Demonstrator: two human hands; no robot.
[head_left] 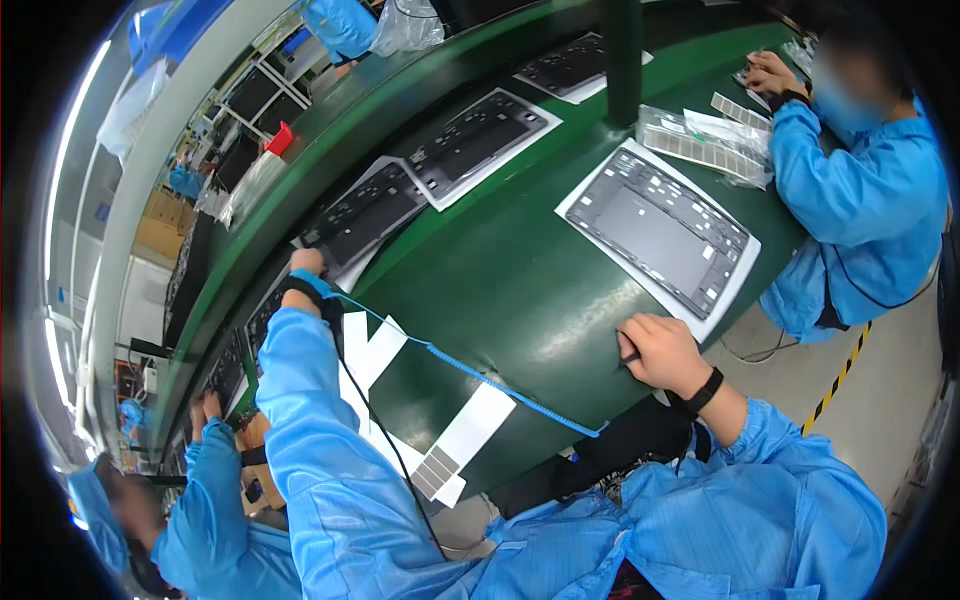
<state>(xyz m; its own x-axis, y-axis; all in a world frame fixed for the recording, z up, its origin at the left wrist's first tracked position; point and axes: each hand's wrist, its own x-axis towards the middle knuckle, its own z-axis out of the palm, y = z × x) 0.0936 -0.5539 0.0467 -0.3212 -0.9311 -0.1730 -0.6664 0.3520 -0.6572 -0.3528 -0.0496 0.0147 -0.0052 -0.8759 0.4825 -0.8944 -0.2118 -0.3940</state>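
Observation:
My left hand (307,262) reaches out to the left, next to the corner of a black frame-like panel (368,212) lying on white paper. Its fingers are mostly hidden, so whether it grips the panel does not show. A blue coiled cord (480,375) runs from the left wrist across the table. Over the near table edge, my right hand (662,352) is curled closed around a small dark thing, too small to name. Just beyond it lies a larger black panel with a grey middle (650,230), on a white sheet.
More black panels (480,145) line the raised back of the green table (500,270). White strips (470,425) lie between my arms. A green post (624,60) stands at the back. Co-workers in blue sit at right (860,190) and left (230,510); plastic-wrapped strips (700,150) lie at right.

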